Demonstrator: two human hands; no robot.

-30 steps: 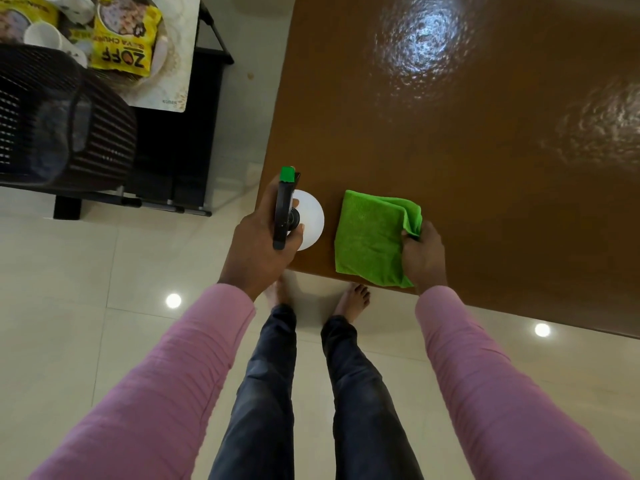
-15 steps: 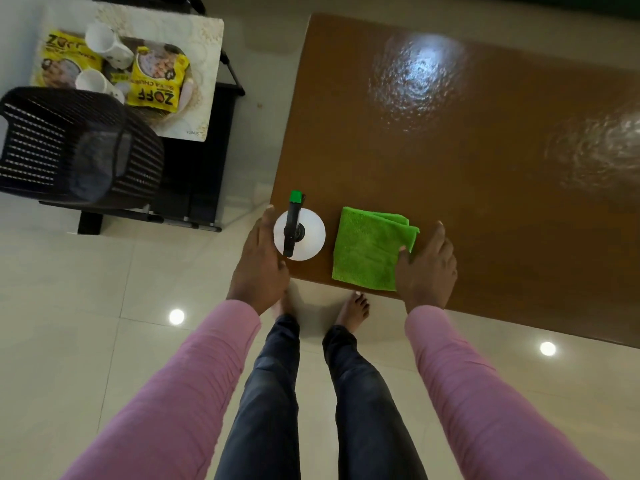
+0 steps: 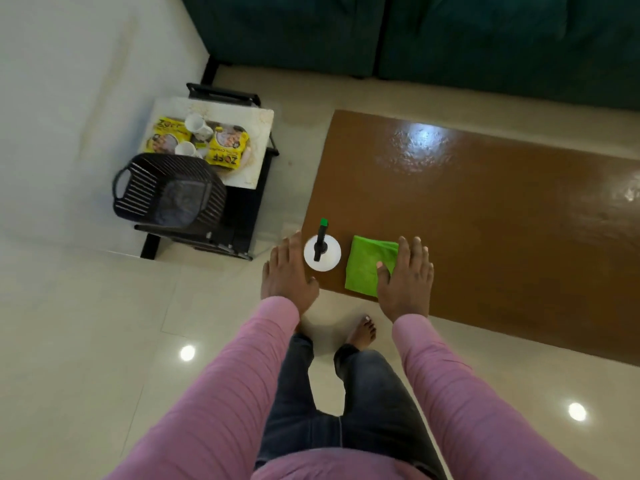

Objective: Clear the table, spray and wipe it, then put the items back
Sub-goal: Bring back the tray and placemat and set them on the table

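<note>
Now the spray bottle (image 3: 322,252) stands free at the brown table's (image 3: 485,220) lower-left corner, the folded green cloth (image 3: 365,268) just right of it. A second ago the left hand (image 3: 287,271) gripped the bottle and the right hand (image 3: 405,282) pinched the cloth; both now spread straight fingers, the right overlapping the cloth. Upper left, a small stand (image 3: 261,133) holds yellow packets (image 3: 227,147) and white cups (image 3: 196,125); the black basket's (image 3: 149,188) contents are unclear.

ZOFF on yellow packet (image 3: 227,147) (upside down), smaller print unreadable
</note>
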